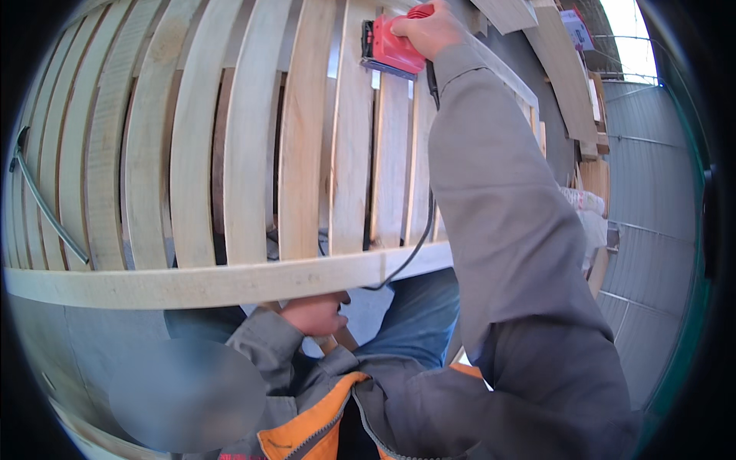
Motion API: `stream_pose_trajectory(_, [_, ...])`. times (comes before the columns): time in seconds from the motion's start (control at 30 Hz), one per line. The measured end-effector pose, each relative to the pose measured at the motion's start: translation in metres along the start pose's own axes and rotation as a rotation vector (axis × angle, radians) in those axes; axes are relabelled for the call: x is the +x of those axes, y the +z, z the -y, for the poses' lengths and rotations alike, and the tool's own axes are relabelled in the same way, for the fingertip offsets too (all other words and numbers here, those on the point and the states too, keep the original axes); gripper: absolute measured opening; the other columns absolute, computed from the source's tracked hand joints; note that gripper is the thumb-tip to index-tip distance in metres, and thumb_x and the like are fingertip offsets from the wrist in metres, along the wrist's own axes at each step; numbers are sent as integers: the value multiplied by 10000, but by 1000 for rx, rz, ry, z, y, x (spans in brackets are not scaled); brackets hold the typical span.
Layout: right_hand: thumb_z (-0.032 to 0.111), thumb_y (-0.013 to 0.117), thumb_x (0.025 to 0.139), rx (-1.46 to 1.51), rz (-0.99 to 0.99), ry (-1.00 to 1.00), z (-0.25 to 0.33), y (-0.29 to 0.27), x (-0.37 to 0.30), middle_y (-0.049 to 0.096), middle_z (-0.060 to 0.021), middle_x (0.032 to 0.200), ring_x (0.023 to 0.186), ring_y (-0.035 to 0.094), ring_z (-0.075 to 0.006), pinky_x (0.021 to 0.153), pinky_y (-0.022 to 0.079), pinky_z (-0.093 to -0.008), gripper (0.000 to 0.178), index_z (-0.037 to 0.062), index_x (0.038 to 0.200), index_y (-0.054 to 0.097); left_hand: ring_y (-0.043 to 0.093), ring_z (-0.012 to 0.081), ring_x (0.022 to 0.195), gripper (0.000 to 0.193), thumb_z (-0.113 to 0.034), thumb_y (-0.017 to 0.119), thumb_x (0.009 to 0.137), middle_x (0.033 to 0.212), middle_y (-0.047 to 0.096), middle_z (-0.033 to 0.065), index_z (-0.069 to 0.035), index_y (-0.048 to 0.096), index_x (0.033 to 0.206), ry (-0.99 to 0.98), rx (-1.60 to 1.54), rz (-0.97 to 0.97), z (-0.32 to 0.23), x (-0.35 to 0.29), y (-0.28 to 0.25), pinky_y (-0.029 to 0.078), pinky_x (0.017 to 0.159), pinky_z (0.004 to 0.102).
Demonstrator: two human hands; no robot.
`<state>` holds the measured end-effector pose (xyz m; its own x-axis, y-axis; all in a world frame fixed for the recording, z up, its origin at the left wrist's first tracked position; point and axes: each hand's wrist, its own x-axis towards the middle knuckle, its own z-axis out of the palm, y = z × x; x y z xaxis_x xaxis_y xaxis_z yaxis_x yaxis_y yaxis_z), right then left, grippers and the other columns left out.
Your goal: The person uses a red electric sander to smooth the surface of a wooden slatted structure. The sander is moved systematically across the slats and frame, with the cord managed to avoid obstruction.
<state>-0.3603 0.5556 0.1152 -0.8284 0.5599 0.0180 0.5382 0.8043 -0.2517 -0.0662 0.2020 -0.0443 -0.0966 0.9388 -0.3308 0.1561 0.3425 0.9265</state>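
Observation:
My right hand (433, 29) is wrapped round a red electric sander (395, 47) at the far side, its arm stretched forward. The sander's dark flat base rests on the pale wooden slats (304, 146) of a large frame. A black cord (424, 238) trails from it toward me, over the near rail (199, 284). Just below that rail, close to my body, is my left hand (314, 313) with its fingers curled in. What it holds, if anything, is hidden.
A thin grey-green rod with a dark end (50, 203) lies across the slats at the left. Boards (563, 84) are stacked beyond the frame on the right, near a white bag (592, 230). A corrugated metal wall (644, 199) stands farther right.

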Motion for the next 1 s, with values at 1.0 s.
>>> stream_pose_trajectory(1.0, [395,800,871,160,177,177,-32,-43,-319,529,-239,1404,1172,702,-449,965,602,-508,789,190,1547,451,669,240,1091,495,-139,763,970,1292,651,175,-4,606,1420,76,-279,-684,-120,-59,7,600,871,356])
